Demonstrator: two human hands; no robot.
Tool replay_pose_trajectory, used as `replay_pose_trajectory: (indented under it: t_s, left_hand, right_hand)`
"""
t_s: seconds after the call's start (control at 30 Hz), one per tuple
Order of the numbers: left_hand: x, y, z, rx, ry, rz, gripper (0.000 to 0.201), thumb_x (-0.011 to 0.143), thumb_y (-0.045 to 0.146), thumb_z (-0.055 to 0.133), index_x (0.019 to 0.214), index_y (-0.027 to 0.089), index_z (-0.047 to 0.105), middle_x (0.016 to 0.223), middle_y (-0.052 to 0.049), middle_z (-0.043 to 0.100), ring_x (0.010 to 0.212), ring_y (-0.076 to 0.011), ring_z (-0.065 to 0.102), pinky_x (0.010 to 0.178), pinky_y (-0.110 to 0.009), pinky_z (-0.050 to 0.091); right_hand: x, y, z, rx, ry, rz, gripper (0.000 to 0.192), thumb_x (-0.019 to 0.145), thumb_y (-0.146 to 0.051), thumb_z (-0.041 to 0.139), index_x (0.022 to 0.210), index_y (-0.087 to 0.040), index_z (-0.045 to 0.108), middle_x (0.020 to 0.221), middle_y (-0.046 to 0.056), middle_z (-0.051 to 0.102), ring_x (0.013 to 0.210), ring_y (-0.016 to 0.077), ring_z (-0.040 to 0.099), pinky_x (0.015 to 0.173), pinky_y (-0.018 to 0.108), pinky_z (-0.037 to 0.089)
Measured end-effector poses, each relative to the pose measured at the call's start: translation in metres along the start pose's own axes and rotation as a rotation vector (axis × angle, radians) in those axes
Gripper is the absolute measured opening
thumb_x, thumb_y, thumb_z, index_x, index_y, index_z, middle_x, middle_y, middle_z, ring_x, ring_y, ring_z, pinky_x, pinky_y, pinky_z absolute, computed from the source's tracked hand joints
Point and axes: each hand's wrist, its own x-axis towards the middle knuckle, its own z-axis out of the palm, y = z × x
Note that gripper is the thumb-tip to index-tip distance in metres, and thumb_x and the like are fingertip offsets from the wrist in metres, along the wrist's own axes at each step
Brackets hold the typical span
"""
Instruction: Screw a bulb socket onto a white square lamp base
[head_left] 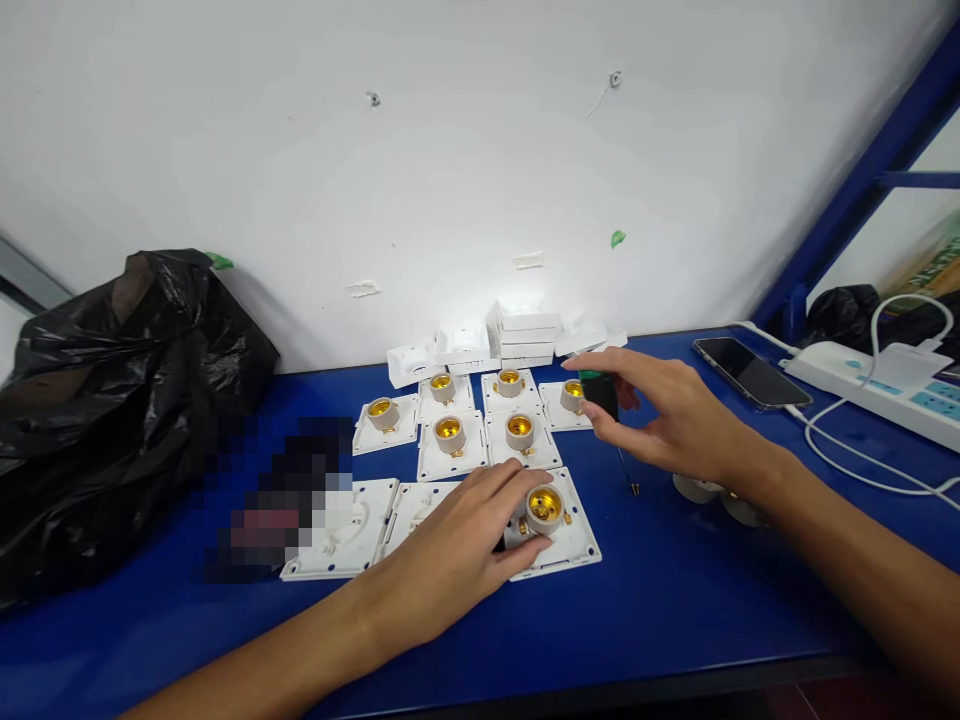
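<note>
The left hand (pixel 457 545) lies nearest, flat over the front row on the blue table (pixel 675 610), fingers narrowly spread and curled about the nearest lamp-holder plate (pixel 559 530), thumb and forefinger touching its brass-lined socket (pixel 544 507); it steadies the plate and does not lift it; the right hand (pixel 675 415) hovers farther back with its fingers closed round the dark handle of a small screwdriver (pixel 606 400), whose thin shaft points down to a tip just beside that plate.

As a judgement of progress: five square white plates (pixel 450 440) with sockets fitted stand behind in two rows, touching or almost touching, and look finished; the plate under the left hand bears its socket too, though whether its screws are tight cannot be told; two plates (pixel 352 525) to its left in the front row lie with no socket showing, one partly hidden by the hand, so they seem left to do; a heap of white plastic parts (pixel 525 335) against the wall suggests more stock; two white round pieces (pixel 694 490) lie half hidden under the right wrist.

Apart from the work: a black plastic bag (pixel 112 400) at left, a phone (pixel 750 372) and a power strip (pixel 877 385) at right.
</note>
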Motion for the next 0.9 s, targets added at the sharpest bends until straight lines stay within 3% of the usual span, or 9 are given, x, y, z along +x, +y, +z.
replay_pose_trajectory:
  t_s: [0.27, 0.4, 0.57, 0.7, 0.8, 0.9]
  left_hand:
    - [-0.001, -0.003, 0.001, -0.005, 0.006, 0.013, 0.046, 0.099, 0.029, 0.070, 0.141, 0.030, 0.052, 0.131, -0.004, 0.062, 0.124, -0.0257, 0.061, 0.108, -0.039, 0.050]
    - [-0.001, 0.000, -0.002, -0.037, -0.014, 0.003, 0.046, 0.098, 0.034, 0.071, 0.141, 0.030, 0.052, 0.134, -0.005, 0.061, 0.126, -0.0272, 0.060, 0.109, -0.041, 0.050]
    - [-0.001, 0.006, -0.007, -0.123, -0.052, -0.092, 0.046, 0.100, 0.044, 0.066, 0.141, 0.029, 0.053, 0.129, -0.006, 0.061, 0.118, -0.0265, 0.061, 0.089, -0.035, 0.059]
    - [-0.002, 0.008, -0.007, -0.219, -0.035, -0.103, 0.036, 0.104, 0.042, 0.059, 0.137, 0.030, 0.053, 0.127, -0.004, 0.058, 0.103, -0.0192, 0.061, 0.076, -0.027, 0.058]
    - [-0.001, 0.006, -0.005, -0.271, 0.014, -0.083, 0.027, 0.105, 0.038, 0.058, 0.131, 0.029, 0.056, 0.121, -0.002, 0.057, 0.097, -0.0163, 0.060, 0.077, -0.026, 0.056]
    - [0.001, 0.003, -0.002, -0.277, 0.136, 0.009, 0.017, 0.103, 0.026, 0.062, 0.120, 0.026, 0.062, 0.112, -0.002, 0.059, 0.097, -0.0160, 0.060, 0.086, -0.028, 0.052]
  right_hand:
    - [-0.001, 0.000, -0.001, 0.042, 0.001, 0.011, 0.034, 0.096, -0.023, 0.064, 0.130, -0.021, 0.060, 0.105, 0.004, 0.074, 0.061, 0.0120, 0.055, 0.057, 0.030, 0.049]
    - [0.000, -0.004, 0.002, 0.134, 0.154, 0.078, 0.035, 0.094, -0.022, 0.068, 0.128, -0.022, 0.062, 0.080, -0.002, 0.064, 0.059, 0.0128, 0.054, 0.057, 0.031, 0.050]
    - [-0.001, -0.012, 0.008, 0.357, 0.383, 0.139, 0.039, 0.091, -0.019, 0.072, 0.128, -0.030, 0.063, 0.091, 0.001, 0.065, 0.067, 0.0137, 0.061, 0.055, 0.030, 0.054]
    - [-0.001, -0.023, 0.012, 0.493, 0.519, 0.157, 0.040, 0.093, -0.017, 0.071, 0.129, -0.032, 0.064, 0.083, 0.001, 0.062, 0.065, 0.0156, 0.063, 0.048, 0.030, 0.055]
    - [0.000, -0.030, 0.014, 0.553, 0.559, 0.147, 0.037, 0.094, -0.018, 0.069, 0.128, -0.033, 0.064, 0.082, 0.001, 0.061, 0.063, 0.0173, 0.063, 0.045, 0.032, 0.056]
    - [0.000, -0.032, 0.016, 0.566, 0.571, 0.123, 0.038, 0.095, -0.018, 0.068, 0.128, -0.034, 0.064, 0.082, 0.001, 0.061, 0.060, 0.0165, 0.062, 0.044, 0.032, 0.057]
